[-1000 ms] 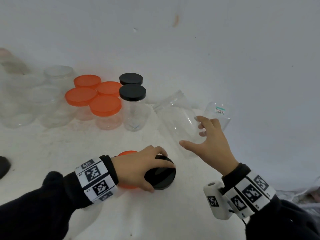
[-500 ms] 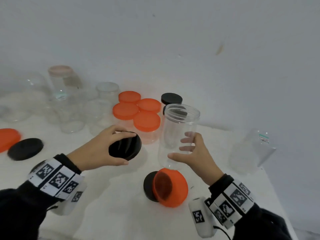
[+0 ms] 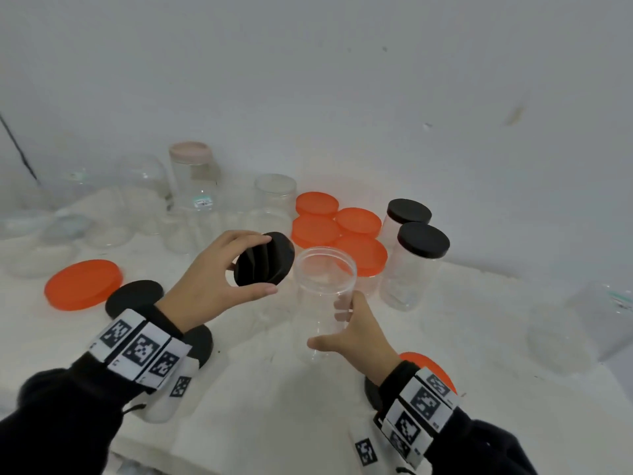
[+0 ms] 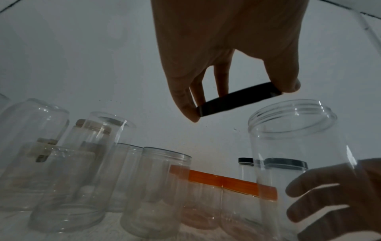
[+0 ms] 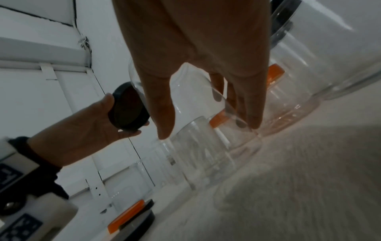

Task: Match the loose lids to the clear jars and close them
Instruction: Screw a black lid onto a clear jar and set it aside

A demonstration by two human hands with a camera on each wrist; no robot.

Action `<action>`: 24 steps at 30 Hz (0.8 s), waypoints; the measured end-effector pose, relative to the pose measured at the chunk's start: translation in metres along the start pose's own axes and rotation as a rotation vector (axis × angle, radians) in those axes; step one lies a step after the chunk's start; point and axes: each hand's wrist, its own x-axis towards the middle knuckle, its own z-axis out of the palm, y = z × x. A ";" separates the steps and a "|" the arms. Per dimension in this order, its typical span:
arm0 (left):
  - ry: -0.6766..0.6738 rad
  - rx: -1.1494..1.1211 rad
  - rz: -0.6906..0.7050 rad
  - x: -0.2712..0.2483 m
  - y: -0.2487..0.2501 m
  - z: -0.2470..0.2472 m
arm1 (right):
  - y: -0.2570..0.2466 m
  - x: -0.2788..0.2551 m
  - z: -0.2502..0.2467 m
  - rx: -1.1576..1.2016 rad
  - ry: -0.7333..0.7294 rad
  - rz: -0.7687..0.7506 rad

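Upright, open clear jar (image 3: 323, 296), nothing inside.

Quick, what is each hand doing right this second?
Left hand: pinches a black lid by its edge, beside the jar's mouth.
Right hand: grips the open clear jar around its side.

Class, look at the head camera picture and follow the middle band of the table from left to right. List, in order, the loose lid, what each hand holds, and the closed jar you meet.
Loose orange lid → black lid held by left hand → open clear jar gripped by right hand → black-capped jar.
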 end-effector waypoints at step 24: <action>-0.160 0.012 0.136 0.013 -0.019 0.005 | -0.018 0.013 0.048 -0.014 -0.037 -0.023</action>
